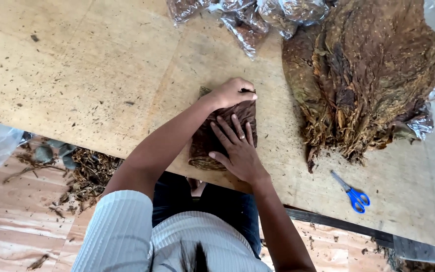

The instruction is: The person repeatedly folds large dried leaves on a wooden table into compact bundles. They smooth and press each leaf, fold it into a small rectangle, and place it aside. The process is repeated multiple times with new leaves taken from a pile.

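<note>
A small stack of dark brown dried leaves (201,142) lies on the pale wooden table (86,70) near its front edge. My right hand (237,148) rests flat on the stack with fingers spread and a ring on one finger. My left hand (231,91) is closed on the far end of the top leaf, pinching its edge. Both forearms reach out from my white ribbed sleeves.
A big heap of dried brown leaves (363,75) lies on the right of the table. Clear plastic bags of leaves (250,17) sit at the far edge. Blue-handled scissors (352,192) lie near the front right. Leaf scraps (89,174) litter the floor at the left.
</note>
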